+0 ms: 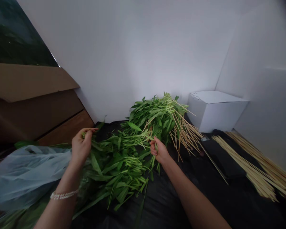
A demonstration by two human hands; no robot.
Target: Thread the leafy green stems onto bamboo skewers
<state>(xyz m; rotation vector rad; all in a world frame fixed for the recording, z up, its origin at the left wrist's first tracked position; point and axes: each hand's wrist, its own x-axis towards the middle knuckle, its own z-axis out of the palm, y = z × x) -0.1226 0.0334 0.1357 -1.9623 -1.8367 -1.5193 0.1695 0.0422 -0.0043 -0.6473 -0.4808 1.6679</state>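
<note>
My right hand (159,151) is closed around a few thin green stems of leafy greens that look like water spinach. Their leafy ends hang below the fist. My left hand (82,144), wearing a beaded bracelet, pinches a bit of green stem above the left side of the loose pile. That loose pile of water spinach (124,178) spreads over the black sheet between my hands. Behind it lies a heap of tied bunches (157,111), with thin tan sticks (184,132) reaching out to the right.
A translucent plastic bag (30,173) with greens beneath it lies at left, before an open cardboard box (35,82). On the right are a white box (216,108), a black flat object (222,159) and long pale sticks (248,171). A white wall (143,47) stands behind.
</note>
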